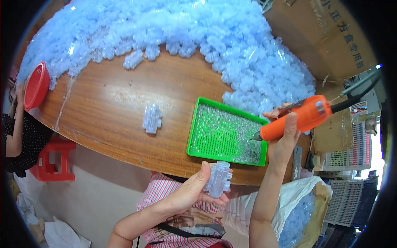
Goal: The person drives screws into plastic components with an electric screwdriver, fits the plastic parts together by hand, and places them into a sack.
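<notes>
My left hand (194, 188) holds a clear plastic housing (217, 178) with short tubes on its side, just off the table's front edge. In my right hand (285, 140) is an orange electric screwdriver (297, 119), its cord running off to the right. The screwdriver's tip points down and left over a green perforated tray (191, 140). Many small silvery screws (252, 146) are spread in that tray, thickest along its right side. Left of the tray, another clear plastic housing (152, 119) lies by itself on the wooden table (111, 99).
A large heap of clear plastic parts (165, 20) covers the table's far side. Cardboard boxes (318, 37) stand at the right. At the left are a red basket (37, 86), a red stool (56, 159) and another person's arm (16, 128). A white sack (285, 202) of parts stands at lower right.
</notes>
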A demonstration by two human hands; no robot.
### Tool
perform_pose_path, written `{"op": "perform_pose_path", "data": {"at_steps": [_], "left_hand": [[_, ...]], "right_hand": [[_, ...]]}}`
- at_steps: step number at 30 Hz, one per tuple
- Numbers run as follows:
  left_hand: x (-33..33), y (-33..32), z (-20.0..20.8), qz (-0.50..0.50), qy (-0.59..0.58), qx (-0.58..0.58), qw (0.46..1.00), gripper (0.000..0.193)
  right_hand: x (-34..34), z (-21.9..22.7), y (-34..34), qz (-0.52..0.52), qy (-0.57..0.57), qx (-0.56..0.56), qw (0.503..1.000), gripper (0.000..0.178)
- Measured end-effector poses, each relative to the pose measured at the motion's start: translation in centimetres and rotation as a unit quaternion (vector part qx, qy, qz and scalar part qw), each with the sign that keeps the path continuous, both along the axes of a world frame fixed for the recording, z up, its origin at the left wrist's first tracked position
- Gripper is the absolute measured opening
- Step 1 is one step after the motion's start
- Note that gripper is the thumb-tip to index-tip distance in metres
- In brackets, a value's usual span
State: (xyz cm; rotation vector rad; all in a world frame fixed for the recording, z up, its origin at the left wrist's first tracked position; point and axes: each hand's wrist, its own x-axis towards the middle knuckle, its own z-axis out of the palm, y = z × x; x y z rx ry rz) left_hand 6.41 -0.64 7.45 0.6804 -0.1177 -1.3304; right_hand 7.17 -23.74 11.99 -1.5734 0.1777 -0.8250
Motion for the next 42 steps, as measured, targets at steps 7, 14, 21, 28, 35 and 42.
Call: {"op": "perform_pose_path", "data": {"at_steps": [7,14,21,28,35,42], "left_hand": [[3.5,-1.8,2.4,0.024,0.078,-0.098,0.992,0.070],[4.0,-2.8,3.8,0.052,0.017,-0.111,0.992,0.055],[3.4,-2.7,3.4,0.037,-0.165,-0.041,0.985,0.060],[2.9,-2.5,3.5,0.080,-0.285,-0.025,0.955,0.065],[3.4,-1.9,3.2,0.067,-0.310,-0.006,0.948,0.059],[2.8,-2.3,1.9,0.084,-0.235,-0.020,0.968,0.056]], "right_hand": [[-1.4,0.9,-0.8,-0.058,0.073,-0.117,0.989,0.067],[-6.2,0.7,4.6,-0.074,0.096,-0.274,0.954,0.073],[-6.5,0.8,5.3,0.088,0.203,-0.252,0.942,0.070],[-6.8,0.6,5.9,0.156,0.199,-0.021,0.967,0.065],[-7.1,0.7,6.6,0.118,0.245,-0.040,0.961,0.062],[-7.0,0.2,6.8,0.110,0.252,-0.022,0.961,0.062]]}}
